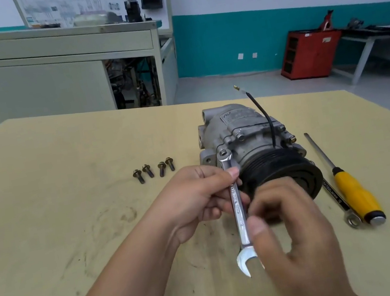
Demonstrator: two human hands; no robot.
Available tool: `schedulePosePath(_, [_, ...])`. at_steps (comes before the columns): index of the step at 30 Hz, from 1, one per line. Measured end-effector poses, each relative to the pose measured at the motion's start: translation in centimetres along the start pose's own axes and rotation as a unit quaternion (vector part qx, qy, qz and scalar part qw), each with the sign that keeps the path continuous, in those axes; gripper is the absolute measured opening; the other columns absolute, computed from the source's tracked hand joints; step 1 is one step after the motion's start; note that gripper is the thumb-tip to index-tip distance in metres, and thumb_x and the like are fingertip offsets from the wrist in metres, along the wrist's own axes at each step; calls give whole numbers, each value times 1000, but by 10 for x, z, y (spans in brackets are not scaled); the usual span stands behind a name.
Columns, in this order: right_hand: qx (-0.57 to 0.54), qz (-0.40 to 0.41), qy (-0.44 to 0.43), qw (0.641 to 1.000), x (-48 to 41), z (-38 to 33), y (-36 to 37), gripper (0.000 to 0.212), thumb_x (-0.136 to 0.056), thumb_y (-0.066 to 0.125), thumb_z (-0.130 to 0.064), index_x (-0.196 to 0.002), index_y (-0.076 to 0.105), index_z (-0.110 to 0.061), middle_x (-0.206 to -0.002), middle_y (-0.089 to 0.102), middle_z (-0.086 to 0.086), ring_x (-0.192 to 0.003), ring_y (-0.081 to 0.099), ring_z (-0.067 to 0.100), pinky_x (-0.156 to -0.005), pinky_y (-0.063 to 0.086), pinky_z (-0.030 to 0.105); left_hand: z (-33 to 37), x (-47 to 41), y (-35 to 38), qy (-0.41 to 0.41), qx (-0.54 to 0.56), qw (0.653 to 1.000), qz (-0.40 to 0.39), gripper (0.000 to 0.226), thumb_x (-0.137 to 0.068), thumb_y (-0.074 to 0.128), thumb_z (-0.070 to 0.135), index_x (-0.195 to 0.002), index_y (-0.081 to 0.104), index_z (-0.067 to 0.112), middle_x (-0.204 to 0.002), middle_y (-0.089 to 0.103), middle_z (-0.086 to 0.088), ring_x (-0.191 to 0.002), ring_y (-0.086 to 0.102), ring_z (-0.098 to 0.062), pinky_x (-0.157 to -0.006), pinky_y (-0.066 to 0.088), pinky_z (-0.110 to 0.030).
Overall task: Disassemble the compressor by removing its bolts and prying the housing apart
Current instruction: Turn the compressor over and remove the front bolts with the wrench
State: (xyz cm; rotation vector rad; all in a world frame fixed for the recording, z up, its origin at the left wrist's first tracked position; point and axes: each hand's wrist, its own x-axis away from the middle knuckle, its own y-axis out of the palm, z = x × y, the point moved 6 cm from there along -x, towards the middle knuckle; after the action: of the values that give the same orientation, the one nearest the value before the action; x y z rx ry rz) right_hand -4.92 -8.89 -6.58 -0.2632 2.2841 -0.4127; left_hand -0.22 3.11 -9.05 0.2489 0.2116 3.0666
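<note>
Left hand (194,195) and right hand (289,230) both grip the wrench (240,218); its ring end sits on a compressor (247,138) bolt (223,153) at 12 o'clock.

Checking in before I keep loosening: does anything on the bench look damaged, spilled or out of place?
Nothing alarming. The four removed bolts lie in a neat row left of the compressor. The table shows dark smudges, no wet spill. The compressor's black wire sticks up loose, its end unconnected.

Wrench (237,208) on compressor (247,138) bolt — 2-handed.
</note>
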Motion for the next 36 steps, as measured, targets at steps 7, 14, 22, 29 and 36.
schedulePosePath(7, [-376, -113, 432, 812, 18, 38, 28, 31, -74, 53, -30, -73, 67, -2, -61, 64, 22, -48, 61, 29, -42, 48, 27, -3, 0, 3, -9, -4, 1000, 4, 22, -89, 61, 22, -71, 63, 9, -58, 68, -6, -36, 52, -2, -34, 34, -10])
schedulePosePath(14, [-487, -83, 452, 743, 20, 36, 33, 30, -66, 56, -26, -60, 68, 0, -49, 49, 21, -35, 49, 24, -34, 40, 25, -4, 0, 3, -7, 3, 1000, 10, 22, -89, 62, 22, -71, 64, 9, -58, 69, -6, -37, 55, -4, -34, 35, -11])
schedulePosePath(22, [-485, -80, 476, 730, 19, 36, 32, 29, -69, 54, -28, -52, 61, -5, -46, 46, 16, -32, 42, 19, -32, 36, 23, -6, -2, 5, -13, 27, 1000, 0, 30, -86, 61, 27, -59, 67, 16, -60, 69, -6, -41, 55, -5, -38, 38, -12])
schedulePosePath(29, [-506, -74, 502, 698, 21, 38, 38, 30, -72, 54, -33, -54, 55, -8, -46, 42, 9, -37, 41, 17, -35, 35, 22, -7, -2, 6, -17, 50, 999, -5, 29, -83, 60, 29, -57, 65, 16, -57, 67, -5, -40, 55, -5, -37, 37, -11])
schedulePosePath(36, [-473, -40, 519, 711, 24, 39, 35, 33, -73, 54, -35, -53, 52, -9, -44, 38, 6, -36, 37, 14, -35, 32, 21, -6, -1, 4, -8, 20, 1000, 22, 32, -87, 65, 29, -57, 66, 17, -57, 67, -3, -42, 57, -5, -37, 36, -11])
